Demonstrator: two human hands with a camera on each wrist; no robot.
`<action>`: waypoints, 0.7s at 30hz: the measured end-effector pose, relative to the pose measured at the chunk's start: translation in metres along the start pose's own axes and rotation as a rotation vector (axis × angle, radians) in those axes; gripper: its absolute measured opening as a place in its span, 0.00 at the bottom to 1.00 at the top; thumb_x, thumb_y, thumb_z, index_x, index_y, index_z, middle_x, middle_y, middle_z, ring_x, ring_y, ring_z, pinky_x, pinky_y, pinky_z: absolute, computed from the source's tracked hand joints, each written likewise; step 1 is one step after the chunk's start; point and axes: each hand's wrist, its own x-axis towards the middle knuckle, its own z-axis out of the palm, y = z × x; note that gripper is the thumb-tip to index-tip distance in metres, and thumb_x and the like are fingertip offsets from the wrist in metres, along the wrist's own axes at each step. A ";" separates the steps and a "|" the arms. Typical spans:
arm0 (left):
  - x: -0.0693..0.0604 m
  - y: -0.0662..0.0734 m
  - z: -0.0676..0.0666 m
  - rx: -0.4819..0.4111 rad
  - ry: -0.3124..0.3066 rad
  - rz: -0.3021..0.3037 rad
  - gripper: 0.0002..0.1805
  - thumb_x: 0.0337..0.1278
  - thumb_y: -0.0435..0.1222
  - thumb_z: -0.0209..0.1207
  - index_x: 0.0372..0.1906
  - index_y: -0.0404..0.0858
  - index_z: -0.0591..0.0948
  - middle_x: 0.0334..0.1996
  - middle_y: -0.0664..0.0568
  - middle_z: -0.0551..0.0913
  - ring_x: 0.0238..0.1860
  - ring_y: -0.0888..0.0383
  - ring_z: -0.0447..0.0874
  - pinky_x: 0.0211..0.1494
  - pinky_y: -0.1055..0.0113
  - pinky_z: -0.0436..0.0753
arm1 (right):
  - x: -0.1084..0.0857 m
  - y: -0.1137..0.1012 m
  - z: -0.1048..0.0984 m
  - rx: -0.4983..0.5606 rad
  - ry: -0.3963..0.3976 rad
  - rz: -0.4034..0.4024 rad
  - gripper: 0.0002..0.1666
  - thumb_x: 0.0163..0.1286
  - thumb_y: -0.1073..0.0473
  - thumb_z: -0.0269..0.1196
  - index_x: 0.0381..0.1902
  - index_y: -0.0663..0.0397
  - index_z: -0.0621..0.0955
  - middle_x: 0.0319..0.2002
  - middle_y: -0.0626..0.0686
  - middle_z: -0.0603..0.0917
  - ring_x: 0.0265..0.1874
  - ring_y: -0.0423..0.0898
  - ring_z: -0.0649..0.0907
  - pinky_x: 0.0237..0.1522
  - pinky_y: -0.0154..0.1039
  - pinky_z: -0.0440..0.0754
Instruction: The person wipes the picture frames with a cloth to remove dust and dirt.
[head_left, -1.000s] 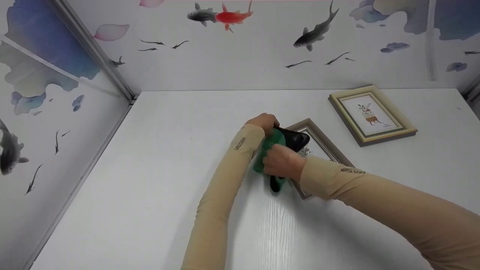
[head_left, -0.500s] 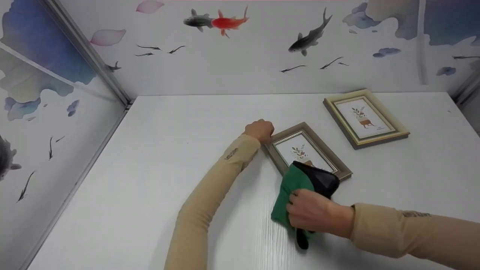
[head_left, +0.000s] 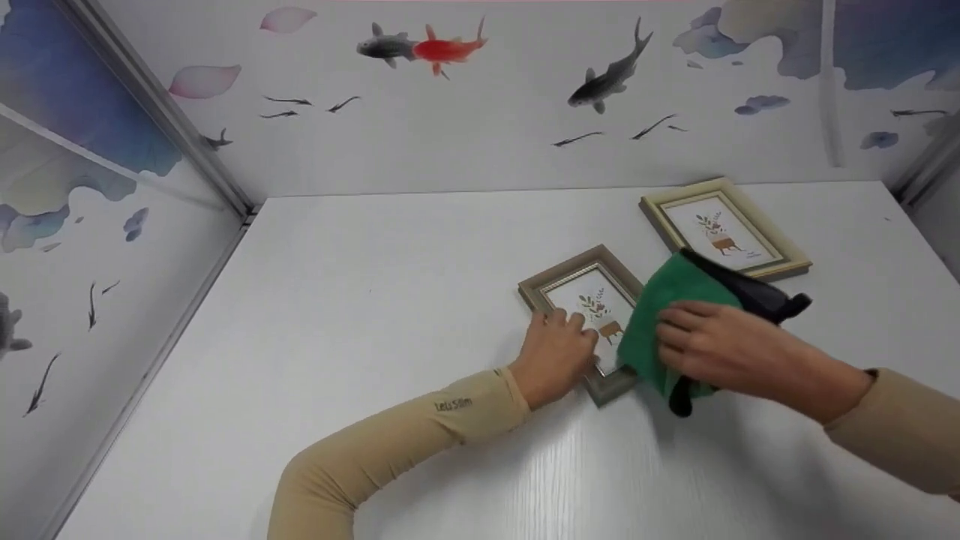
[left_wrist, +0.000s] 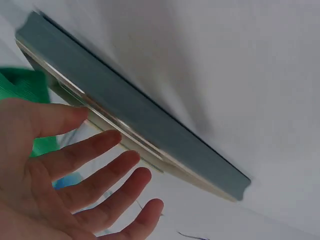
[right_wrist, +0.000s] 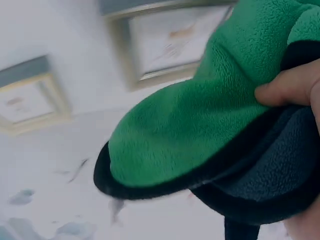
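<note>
My right hand (head_left: 720,345) pinches a green cloth (right_wrist: 200,115) with black edging and a dark underside. In the head view the cloth (head_left: 660,300) is bunched and covers the right side of a brown picture frame (head_left: 577,262), which lies on the white table. Over that frame's left edge is my left hand (head_left: 555,352). Its fingers (left_wrist: 105,177) are spread and loosely bent in the left wrist view, close to the frame's side (left_wrist: 135,107) and not gripping it. Whether the fingertips touch the frame I cannot tell.
A gold picture frame (head_left: 787,266) lies farther back on the right, its near corner close behind the cloth. White table surface (head_left: 360,337) stretches to the left. Panels printed with fish and leaves (head_left: 465,142) stand at the back and left.
The cloth in my right hand has moved off the frame's far left corner, toward me, then right and up. My left hand has left that corner and come nearer along the left edge.
</note>
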 end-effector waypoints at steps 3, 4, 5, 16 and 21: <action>-0.007 0.022 0.000 0.028 0.003 0.056 0.28 0.65 0.63 0.45 0.42 0.47 0.85 0.36 0.56 0.82 0.36 0.57 0.78 0.37 0.64 0.75 | -0.015 0.016 0.011 0.042 -0.003 0.071 0.29 0.33 0.60 0.82 0.35 0.60 0.80 0.39 0.57 0.82 0.45 0.53 0.81 0.47 0.44 0.80; -0.008 0.029 0.001 0.050 0.008 0.074 0.30 0.64 0.65 0.44 0.41 0.48 0.85 0.36 0.56 0.82 0.36 0.58 0.78 0.36 0.65 0.75 | -0.019 0.020 0.015 0.056 -0.004 0.088 0.29 0.34 0.61 0.82 0.35 0.60 0.80 0.39 0.57 0.82 0.44 0.53 0.81 0.46 0.45 0.80; -0.009 0.034 0.002 0.079 0.028 0.098 0.28 0.64 0.64 0.45 0.40 0.48 0.84 0.35 0.56 0.81 0.35 0.58 0.78 0.35 0.65 0.75 | -0.023 0.023 0.019 0.065 0.005 0.105 0.27 0.35 0.63 0.81 0.34 0.60 0.80 0.39 0.57 0.82 0.44 0.53 0.82 0.45 0.45 0.81; -0.027 0.043 0.007 0.219 0.193 0.214 0.05 0.60 0.36 0.59 0.37 0.45 0.84 0.35 0.53 0.81 0.36 0.56 0.81 0.43 0.64 0.79 | -0.032 0.043 0.032 0.233 0.124 0.283 0.33 0.32 0.72 0.80 0.40 0.63 0.78 0.41 0.60 0.82 0.42 0.57 0.82 0.40 0.51 0.81; -0.041 0.040 0.004 0.208 0.169 0.287 0.07 0.61 0.36 0.59 0.42 0.44 0.84 0.41 0.51 0.82 0.42 0.53 0.81 0.51 0.64 0.78 | -0.012 0.040 0.030 0.304 0.168 0.341 0.38 0.32 0.73 0.80 0.45 0.63 0.78 0.44 0.61 0.81 0.43 0.59 0.82 0.38 0.54 0.82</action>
